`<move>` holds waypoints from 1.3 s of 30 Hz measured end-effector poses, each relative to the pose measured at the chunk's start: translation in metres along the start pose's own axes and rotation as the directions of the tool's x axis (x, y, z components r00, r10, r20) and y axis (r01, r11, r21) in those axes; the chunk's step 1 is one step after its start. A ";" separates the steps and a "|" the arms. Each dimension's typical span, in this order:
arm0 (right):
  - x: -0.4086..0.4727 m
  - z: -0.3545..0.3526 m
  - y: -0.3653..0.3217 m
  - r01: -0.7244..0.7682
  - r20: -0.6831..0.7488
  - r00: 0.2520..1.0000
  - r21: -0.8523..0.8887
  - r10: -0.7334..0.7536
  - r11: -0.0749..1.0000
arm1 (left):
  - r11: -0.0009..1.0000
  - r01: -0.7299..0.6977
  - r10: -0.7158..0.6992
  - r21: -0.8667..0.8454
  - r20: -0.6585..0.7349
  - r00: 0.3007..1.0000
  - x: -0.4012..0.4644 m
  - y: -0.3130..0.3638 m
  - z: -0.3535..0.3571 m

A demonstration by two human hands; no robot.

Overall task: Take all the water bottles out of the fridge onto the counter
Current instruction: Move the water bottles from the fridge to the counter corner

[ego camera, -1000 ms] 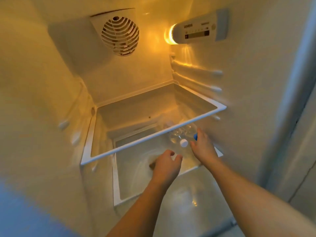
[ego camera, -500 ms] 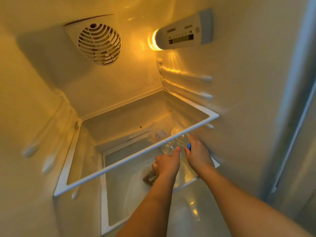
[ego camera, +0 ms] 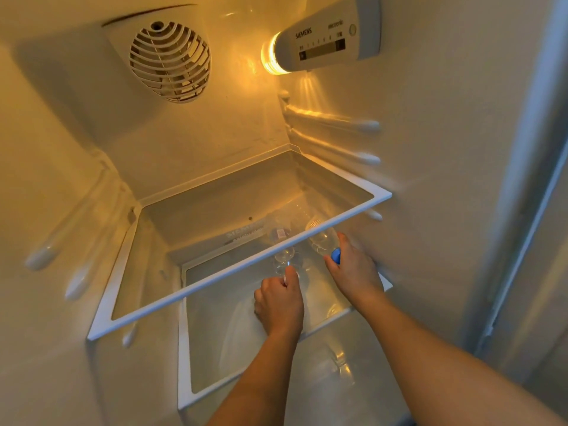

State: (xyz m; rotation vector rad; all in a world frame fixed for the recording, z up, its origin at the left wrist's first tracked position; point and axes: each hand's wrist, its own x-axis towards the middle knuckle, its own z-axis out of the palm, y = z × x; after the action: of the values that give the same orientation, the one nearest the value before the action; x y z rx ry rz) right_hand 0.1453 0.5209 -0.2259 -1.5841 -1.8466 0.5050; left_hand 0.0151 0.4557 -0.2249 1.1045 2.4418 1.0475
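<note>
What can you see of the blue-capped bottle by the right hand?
The blue-capped bottle is clear plastic, lying on its side on the lower shelf, cap toward the camera. Its far end runs under the upper glass shelf, seen through it. The right hand grips it at the neck, partly covering the cap. Contents can't be told.

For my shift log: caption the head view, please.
Under the upper glass shelf, left hand and right hand each grip a clear water bottle: one, one blue-capped.
</note>
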 end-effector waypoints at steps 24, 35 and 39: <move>-0.067 0.001 -0.018 -0.182 -0.150 0.914 0.676 0.376 0.714 | 0.923 0.148 -0.147 -0.355 0.031 0.989 -0.028 0.003 -0.026; -0.148 -0.029 -0.058 -0.151 -0.006 0.750 0.972 0.661 0.180 | 0.538 0.378 -0.397 -0.753 0.169 0.902 -0.106 -0.018 -0.095; -0.186 -0.042 -0.068 -0.152 -0.002 0.770 0.971 0.639 0.186 | 0.438 0.366 -0.397 -0.821 0.189 0.898 -0.132 -0.041 -0.119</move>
State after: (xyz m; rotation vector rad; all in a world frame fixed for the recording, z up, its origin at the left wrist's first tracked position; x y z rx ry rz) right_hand 0.1367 0.3216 -0.1926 -1.0937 -0.4054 1.1420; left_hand 0.0227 0.2797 -0.1770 0.1659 1.6164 1.7675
